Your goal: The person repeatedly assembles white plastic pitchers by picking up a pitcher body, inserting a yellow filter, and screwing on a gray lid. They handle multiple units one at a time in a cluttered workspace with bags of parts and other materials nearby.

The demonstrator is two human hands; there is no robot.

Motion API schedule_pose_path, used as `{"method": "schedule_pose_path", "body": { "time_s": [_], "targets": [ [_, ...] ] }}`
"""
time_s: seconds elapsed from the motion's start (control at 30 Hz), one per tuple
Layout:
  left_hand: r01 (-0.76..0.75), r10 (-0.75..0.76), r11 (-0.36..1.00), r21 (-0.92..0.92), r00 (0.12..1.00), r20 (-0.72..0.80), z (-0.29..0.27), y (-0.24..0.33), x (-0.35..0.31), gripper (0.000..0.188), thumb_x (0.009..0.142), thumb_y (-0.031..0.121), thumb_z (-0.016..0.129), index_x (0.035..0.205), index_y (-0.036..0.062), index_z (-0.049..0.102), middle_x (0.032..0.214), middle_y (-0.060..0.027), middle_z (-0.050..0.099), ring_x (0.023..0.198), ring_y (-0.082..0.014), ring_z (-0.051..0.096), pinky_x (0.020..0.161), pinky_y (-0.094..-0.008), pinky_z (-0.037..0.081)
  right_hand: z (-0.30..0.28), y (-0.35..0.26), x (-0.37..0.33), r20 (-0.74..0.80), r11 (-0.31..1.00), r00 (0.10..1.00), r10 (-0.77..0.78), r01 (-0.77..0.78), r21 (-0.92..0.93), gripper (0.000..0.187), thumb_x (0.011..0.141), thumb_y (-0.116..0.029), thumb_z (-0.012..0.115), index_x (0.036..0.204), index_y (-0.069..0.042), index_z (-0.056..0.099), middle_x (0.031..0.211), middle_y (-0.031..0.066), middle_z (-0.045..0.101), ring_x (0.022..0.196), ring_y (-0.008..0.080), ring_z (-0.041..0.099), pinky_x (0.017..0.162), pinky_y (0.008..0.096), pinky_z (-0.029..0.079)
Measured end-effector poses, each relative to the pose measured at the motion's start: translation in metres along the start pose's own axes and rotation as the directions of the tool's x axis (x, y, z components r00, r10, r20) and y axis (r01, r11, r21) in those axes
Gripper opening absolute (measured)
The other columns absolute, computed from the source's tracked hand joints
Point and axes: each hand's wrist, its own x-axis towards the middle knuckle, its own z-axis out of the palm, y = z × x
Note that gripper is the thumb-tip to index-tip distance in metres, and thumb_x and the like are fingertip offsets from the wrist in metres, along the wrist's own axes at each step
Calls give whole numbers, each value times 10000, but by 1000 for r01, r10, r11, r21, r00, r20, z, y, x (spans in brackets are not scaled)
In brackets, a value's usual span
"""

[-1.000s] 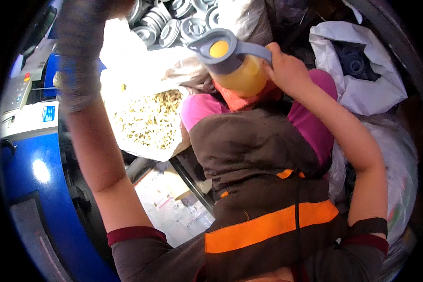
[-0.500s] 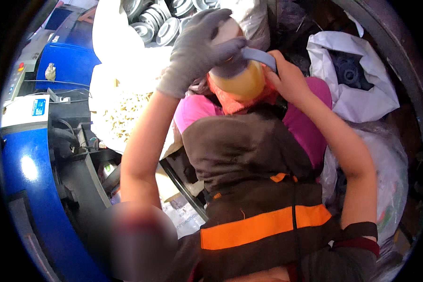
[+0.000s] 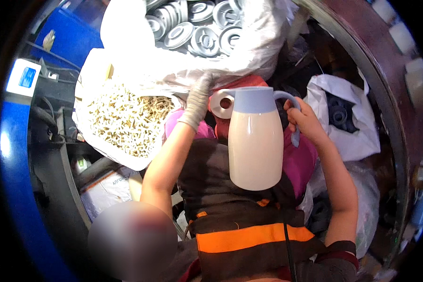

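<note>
My right hand (image 3: 305, 120) grips the pale blue handle of a cream jug (image 3: 254, 145) with a pale blue top. The jug is held up close in front of me, its side facing the camera. My left hand (image 3: 197, 101), in a grey glove, holds a round white lid (image 3: 222, 103) right beside the jug's top on its left. Below the jug are my pink sleeves and a brown apron with an orange stripe (image 3: 249, 235).
An open white bag of small pale yellow pieces (image 3: 122, 122) lies to the left. A bag of grey metal discs (image 3: 192, 28) sits above it. A white bag with dark parts (image 3: 348, 117) is at the right, and a blue machine (image 3: 23, 155) at the far left.
The jug has gone from showing its open top with orange liquid to showing its side. My left arm swung in from the far left to the jug's top.
</note>
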Motion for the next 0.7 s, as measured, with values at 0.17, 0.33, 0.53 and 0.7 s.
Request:
{"method": "schedule_pose_path", "body": {
  "time_s": [0.17, 0.33, 0.53, 0.7],
  "targets": [
    [-184, -119, 785, 591, 893, 435, 5, 74, -51, 508, 901, 417, 560, 1127, -35, 612, 1135, -85, 603, 1078, -169, 532, 947, -298, 409, 42, -35, 41, 231, 969, 972, 33, 26, -247, 201, 884, -163, 504, 1010, -14, 554, 652, 20, 507, 520, 88, 501, 493, 247, 410],
    [-181, -5, 728, 661, 963, 268, -45, 69, -78, 410, 818, 328, 597, 974, -44, 672, 1201, -149, 539, 1067, -194, 520, 925, -297, 407, 85, -74, 119, 406, 929, 911, -67, 206, -307, 246, 912, -240, 557, 1020, -29, 624, 822, 3, 607, 721, 60, 557, 596, 207, 438],
    [-7, 6, 998, 54, 1000, 15, -71, 50, -112, 673, 805, 459, 571, 1252, -38, 493, 1134, -78, 580, 1038, -143, 541, 932, -278, 407, 136, -63, 273, 121, 980, 992, 32, -8, -197, 242, 850, -299, 636, 928, -71, 647, 882, 12, 643, 784, 81, 603, 647, 240, 460],
    [-47, 46, 999, -22, 998, -35, -98, 35, -114, 807, 763, 545, 641, 1295, -35, 463, 1200, -100, 567, 1087, -165, 543, 951, -293, 409, 162, 1, 382, -165, 650, 905, -392, 146, -746, 612, 807, -368, 641, 1258, 14, 484, 1201, 211, 575, 1096, 352, 559, 933, 383, 433]
  ]
}}
